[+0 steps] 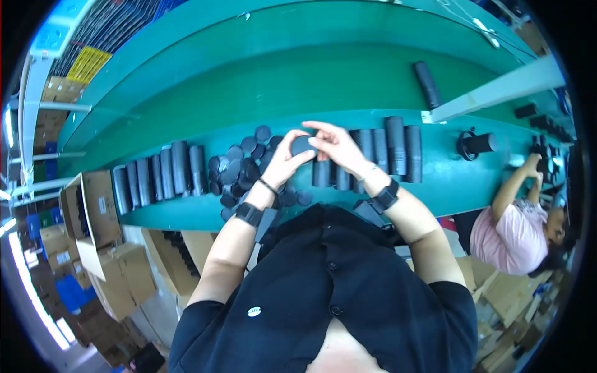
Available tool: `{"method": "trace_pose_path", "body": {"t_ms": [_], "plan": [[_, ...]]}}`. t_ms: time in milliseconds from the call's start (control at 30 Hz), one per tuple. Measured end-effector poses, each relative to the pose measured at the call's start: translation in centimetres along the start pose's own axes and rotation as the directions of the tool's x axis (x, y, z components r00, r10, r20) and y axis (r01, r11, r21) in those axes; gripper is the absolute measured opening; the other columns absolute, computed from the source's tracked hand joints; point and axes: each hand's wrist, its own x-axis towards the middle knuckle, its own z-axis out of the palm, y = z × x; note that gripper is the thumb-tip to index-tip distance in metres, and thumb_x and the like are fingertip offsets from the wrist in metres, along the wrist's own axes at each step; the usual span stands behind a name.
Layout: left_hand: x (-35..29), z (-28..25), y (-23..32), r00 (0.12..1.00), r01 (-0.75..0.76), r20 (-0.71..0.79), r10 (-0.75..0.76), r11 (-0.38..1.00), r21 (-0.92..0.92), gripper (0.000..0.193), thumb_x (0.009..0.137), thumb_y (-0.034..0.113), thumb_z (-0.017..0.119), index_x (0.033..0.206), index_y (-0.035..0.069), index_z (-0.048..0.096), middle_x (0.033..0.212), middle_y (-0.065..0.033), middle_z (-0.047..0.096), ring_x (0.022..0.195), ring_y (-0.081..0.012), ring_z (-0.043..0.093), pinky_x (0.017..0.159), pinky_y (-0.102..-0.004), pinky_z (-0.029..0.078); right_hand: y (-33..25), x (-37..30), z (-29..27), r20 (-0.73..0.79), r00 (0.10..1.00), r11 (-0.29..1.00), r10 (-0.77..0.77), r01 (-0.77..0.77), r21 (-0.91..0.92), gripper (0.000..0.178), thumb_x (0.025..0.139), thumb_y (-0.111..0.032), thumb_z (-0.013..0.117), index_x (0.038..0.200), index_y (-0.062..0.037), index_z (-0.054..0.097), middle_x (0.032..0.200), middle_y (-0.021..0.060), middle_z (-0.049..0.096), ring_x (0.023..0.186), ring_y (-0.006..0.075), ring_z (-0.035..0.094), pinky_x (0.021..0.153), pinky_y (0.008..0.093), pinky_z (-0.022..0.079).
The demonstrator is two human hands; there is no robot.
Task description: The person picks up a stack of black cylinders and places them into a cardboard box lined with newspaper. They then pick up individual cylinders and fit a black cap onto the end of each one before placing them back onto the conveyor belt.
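A round black cap (301,145) is held up between my two hands above the green workbench. My left hand (286,160) curls its thumb and fingers around the cap's left and lower edge. From the other side my right hand (339,148) grips its right edge with the thumb and a bent finger, while another finger stretches out beyond it. Beside my left hand lies a loose heap of similar black caps (234,169). Partly under my right hand stretches a row of black cylinders (396,146), its left end hidden in part by the hand and wrist.
Another row of black cylinders (144,181) lies at the bench's left end, near an open cardboard box (99,208). A single cylinder (426,84) lies farther back by a pale metal post (497,93). A black fixture (476,143) stands right; a co-worker (513,236) handles parts beyond.
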Motion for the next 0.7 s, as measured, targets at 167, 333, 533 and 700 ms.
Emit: {"method": "trace_pose_path", "body": {"t_ms": [167,333,533,700], "plan": [[0.6,-1.6,3.9,0.999,-0.035,-0.039,0.017,0.864,-0.502,0.041,0.080,0.016,0.066,0.117,0.003,0.054,0.113,-0.0127,0.059,0.110,-0.0243,0.055,0.098,-0.0369,0.043,-1.2,-1.7,-1.1,0.096,0.928,0.745,-0.359,0.347,-0.570,0.081,0.073,-0.029,0.079,0.143,-0.0124,0.041,0.128,0.0162,0.048,0.120,0.0278,0.047,0.096,0.0376,0.043],[1.2,0.8,5.4,0.996,0.019,0.062,0.057,0.567,-0.824,0.054,0.090,0.040,0.059,0.130,0.004,0.046,0.127,-0.0144,0.051,0.121,-0.0283,0.048,0.106,-0.0432,0.035,-1.7,-4.5,-1.6,0.112,0.951,0.888,-0.288,0.309,-0.342,0.092,0.074,-0.019,0.077,0.149,-0.0085,0.025,0.149,0.0141,0.032,0.133,0.0275,0.037,0.109,0.0403,0.032],[1.6,-0.8,-2.1,0.946,0.285,-0.141,-0.291,0.956,-0.060,0.051,0.089,0.033,0.065,0.133,0.015,0.045,0.123,-0.0039,0.045,0.111,-0.0169,0.045,0.095,-0.0386,0.034,-4.3,-5.0,-11.1,-0.359,0.854,0.779,-0.377,0.083,-0.621,0.081,0.086,-0.023,0.067,0.149,-0.0031,0.018,0.152,0.0180,0.025,0.140,0.0259,0.026,0.112,0.0351,0.026],[1.5,-0.3,-8.6,0.897,0.420,-0.273,-0.347,0.861,0.286,0.070,0.083,0.036,0.073,0.134,0.003,0.039,0.118,-0.0144,0.046,0.099,-0.0202,0.051,0.081,-0.0300,0.044,-6.0,0.2,-23.7,-0.695,0.646,0.227,-0.316,-0.659,-0.717,0.077,0.088,-0.035,0.060,0.150,-0.0267,0.016,0.115,0.0347,0.053,0.101,0.0487,0.058,0.090,0.0525,0.047]]}}
